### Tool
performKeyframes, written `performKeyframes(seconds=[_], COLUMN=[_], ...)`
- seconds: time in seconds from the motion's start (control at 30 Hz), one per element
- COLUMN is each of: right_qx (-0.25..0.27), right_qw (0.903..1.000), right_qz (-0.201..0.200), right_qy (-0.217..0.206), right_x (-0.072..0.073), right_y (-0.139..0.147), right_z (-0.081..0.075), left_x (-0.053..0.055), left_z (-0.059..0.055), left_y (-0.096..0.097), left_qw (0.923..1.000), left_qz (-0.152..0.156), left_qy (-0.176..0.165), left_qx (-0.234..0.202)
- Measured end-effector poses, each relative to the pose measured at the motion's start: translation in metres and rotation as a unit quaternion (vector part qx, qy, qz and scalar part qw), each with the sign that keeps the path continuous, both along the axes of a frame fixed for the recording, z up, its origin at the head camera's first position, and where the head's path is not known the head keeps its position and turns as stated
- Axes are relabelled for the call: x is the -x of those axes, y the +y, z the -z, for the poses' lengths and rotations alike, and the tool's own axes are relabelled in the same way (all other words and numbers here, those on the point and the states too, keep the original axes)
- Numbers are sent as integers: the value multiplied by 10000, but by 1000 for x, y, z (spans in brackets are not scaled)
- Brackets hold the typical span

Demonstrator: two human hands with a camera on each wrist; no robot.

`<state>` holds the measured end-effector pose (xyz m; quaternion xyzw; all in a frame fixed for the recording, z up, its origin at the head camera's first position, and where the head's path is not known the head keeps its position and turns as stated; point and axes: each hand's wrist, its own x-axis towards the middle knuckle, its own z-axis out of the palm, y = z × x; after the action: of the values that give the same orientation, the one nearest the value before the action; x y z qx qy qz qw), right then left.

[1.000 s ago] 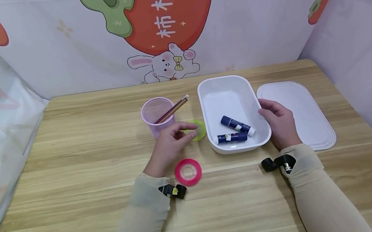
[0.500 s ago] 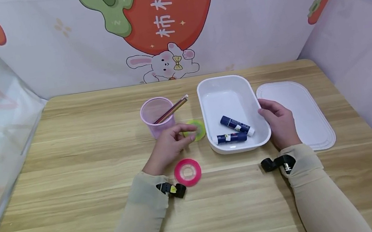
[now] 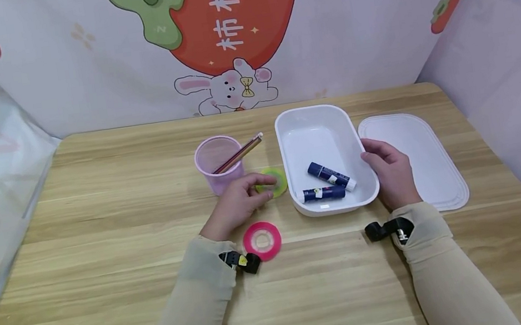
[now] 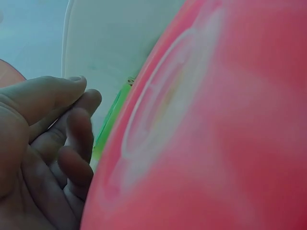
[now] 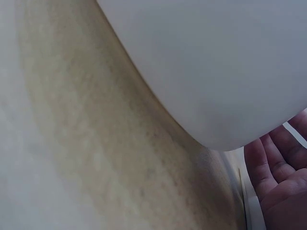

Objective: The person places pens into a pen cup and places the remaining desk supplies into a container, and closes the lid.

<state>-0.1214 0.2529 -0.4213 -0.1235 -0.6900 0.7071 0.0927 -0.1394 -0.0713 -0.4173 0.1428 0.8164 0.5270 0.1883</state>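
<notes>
My left hand (image 3: 238,202) reaches over the table, thumb and index finger apart above a green tape roll (image 3: 277,182) that lies flat. In the left wrist view its fingers are loosely bent with nothing visible between them. A pink-red tape roll (image 3: 262,241) lies near that wrist and fills much of the left wrist view. My right hand (image 3: 393,173) rests against the right side of a white plastic box (image 3: 318,142), thumb tip at the rim and fingers along the outer wall (image 5: 230,72). Inside the box lie two dark blue glue sticks (image 3: 330,174) with white ends.
Left of the box stands a pinkish-purple cup (image 3: 223,182) holding pencils (image 3: 241,154) that lean right. A white lid (image 3: 424,160) lies flat right of the box, partly behind my right hand. The wooden table (image 3: 110,207) meets a printed cloth backdrop (image 3: 347,31).
The head view has shifted slightly. Both hands, the box and the tape rolls keep nearly the same places.
</notes>
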Motion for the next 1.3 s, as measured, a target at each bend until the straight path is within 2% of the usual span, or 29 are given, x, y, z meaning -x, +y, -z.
performKeyframes(seconds=[0.33,0.57,0.67,1.0,1.3], right_qx=[-23,-88,-173,-222,-112], right_qw=[10000,9998,9998,9997,9999], right_qz=[12,2,11,-49,-73], right_qy=[57,168,140,8,106], right_x=[-1,-1,-1,0,1], right_y=[1,2,2,2,2], right_z=[-1,0,1,2,2], left_x=[0,-1,-1,-2,-1], left_z=[-5,-8,-8,-8,-4], left_y=[2,-1,-2,-4,-6], left_qw=[9991,9975,9970,9979,9962], left_qz=[141,568,658,485,526], left_qy=[-219,-92,-106,-92,224], left_qx=[320,422,390,419,661])
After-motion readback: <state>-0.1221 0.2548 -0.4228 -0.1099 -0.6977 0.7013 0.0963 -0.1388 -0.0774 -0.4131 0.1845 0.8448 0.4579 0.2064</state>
